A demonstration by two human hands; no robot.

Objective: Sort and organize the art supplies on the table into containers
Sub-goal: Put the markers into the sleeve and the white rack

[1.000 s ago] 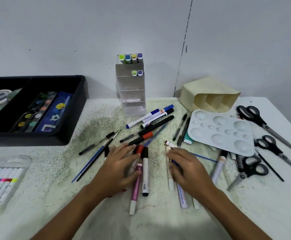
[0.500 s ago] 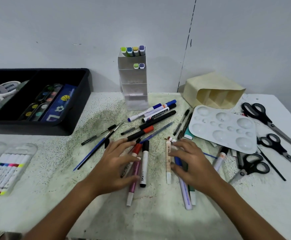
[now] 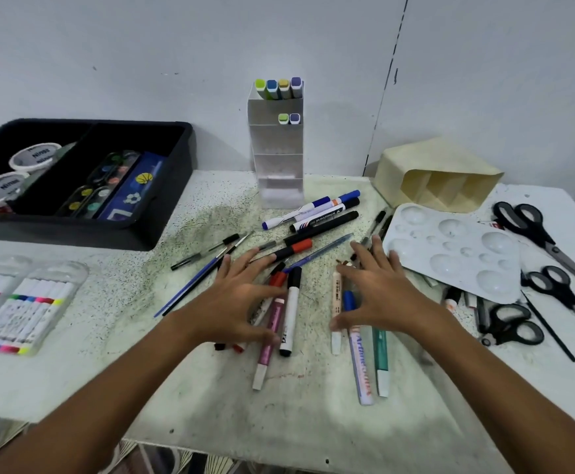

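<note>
Markers and pens lie scattered across the middle of the white table point(image 3: 210, 398). My left hand point(image 3: 234, 302) hovers with spread fingers over a pink marker point(image 3: 269, 333) and a white marker with a black cap point(image 3: 290, 309). My right hand point(image 3: 378, 292) is spread over a peach marker point(image 3: 336, 295), a blue-capped marker point(image 3: 359, 357) and a teal marker point(image 3: 380, 357). Neither hand grips anything. A clear tiered marker stand point(image 3: 276, 159) at the back holds several markers. A cream compartment holder point(image 3: 440, 174) lies on its side at the back right.
A black tray point(image 3: 163, 213) with paint sets and white tubs sits at the back left. Marker packs point(image 3: 22, 313) lie at the left edge. A white paint palette point(image 3: 457, 251) and three pairs of scissors point(image 3: 546, 234) occupy the right side. Whiteboard markers point(image 3: 316, 213) lie before the stand.
Both hands have lifted slightly and spread their fingers wider over the markers. The camera has tilted down and moved closer to the table.
</note>
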